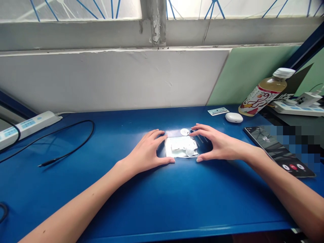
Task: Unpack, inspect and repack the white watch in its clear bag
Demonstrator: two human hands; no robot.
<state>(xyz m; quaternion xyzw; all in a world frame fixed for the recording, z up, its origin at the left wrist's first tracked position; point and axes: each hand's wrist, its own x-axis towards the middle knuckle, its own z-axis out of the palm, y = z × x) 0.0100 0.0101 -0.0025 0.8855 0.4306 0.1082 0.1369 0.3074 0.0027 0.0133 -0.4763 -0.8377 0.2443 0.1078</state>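
Observation:
A small clear plastic bag point(169, 150) with white contents lies flat on the blue table. Inside show a white block-like piece and a round disc, too small to name. At the bag's left edge is my left hand point(149, 148), its thumb and fingers spread apart along that side. On the opposite side my right hand point(217, 143) curves with a wide gap between thumb and fingers. The right fingertips are close to a white round tag point(184, 132) at the bag's far edge; whether they touch it I cannot tell.
A black cable point(76, 148) and a white power strip point(30, 125) lie at left. At right are a phone point(275, 148), a white earbud case point(234, 117), a small card point(218, 111) and a drink bottle point(265, 92). A wall borders the table's back.

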